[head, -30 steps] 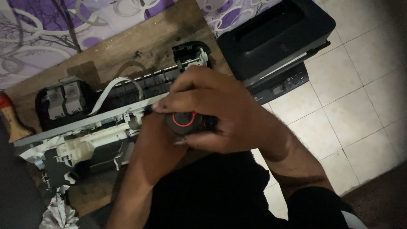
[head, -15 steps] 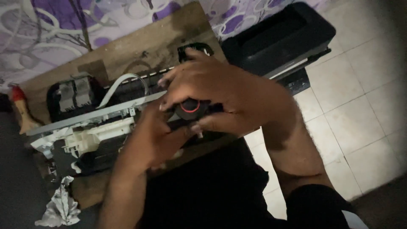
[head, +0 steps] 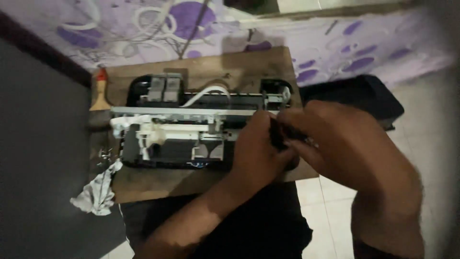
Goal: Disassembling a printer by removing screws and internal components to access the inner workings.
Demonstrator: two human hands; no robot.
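Gripping a small black part (head: 278,134) between them at mid-frame, the left hand (head: 258,153) and right hand (head: 345,144) close over the right end of an opened printer mechanism (head: 191,124) on a wooden board (head: 158,180).

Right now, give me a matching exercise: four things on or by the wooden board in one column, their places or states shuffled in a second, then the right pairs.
Things:
1. brush
2. crumpled cloth
3. white ribbon cable
4. small black part

Places or states:
A. held between the left hand and right hand
B. arched over the opened printer
C. at the wooden board's near left corner
D. at the board's far left edge

Pairs: 1-D, 2-C, 3-B, 4-A
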